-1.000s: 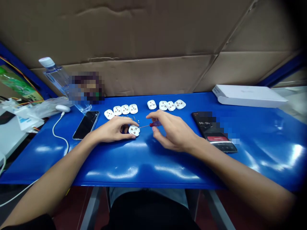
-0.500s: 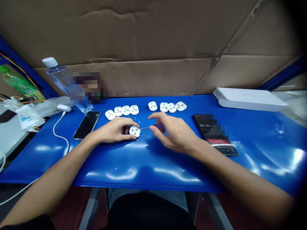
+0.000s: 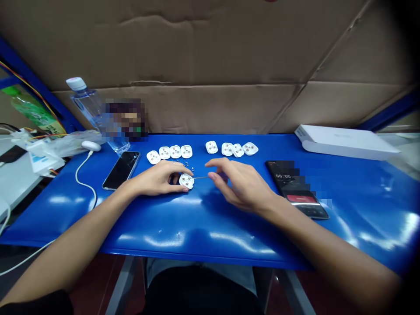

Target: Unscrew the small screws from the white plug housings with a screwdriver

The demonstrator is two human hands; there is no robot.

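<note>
**White plug base (image 3: 187,180) found in left grip (image 3: 155,178), screwdriver (image 3: 201,177) in right grip (image 3: 241,186), at blue bench (image 3: 210,232)**

The left grip was closed around the plug base, with fingers and thumb pressed on its rim and the piece low at the bench surface. The base showed three metal-lined holes. The right grip was pinched on the screwdriver, its handle hidden by the fingers. The thin steel shaft ran toward the left grip, and its tip met the plug base.

Containers: beyond the left grip and to its left stood a clear water bottle (image 3: 85,103), capped in white. A pixelated patch (image 3: 124,118) covered part of it, so its fill level could not be determined. Farther left lay a crumpled clear plastic bag (image 3: 70,142), contents not determinable. Beyond and right of the right grip lay a long white box (image 3: 344,142), closed.

Other items: eight more white plug bases (image 3: 211,147) stood in a row beyond both grips, four left and four right of a small gap. Tiny screws (image 3: 189,168) lay just beyond the left grip's fingers. A black smartphone (image 3: 121,170) lay left of the left grip. A second phone (image 3: 295,188), partly pixelated and showing a timer, lay right of the right grip.
</note>
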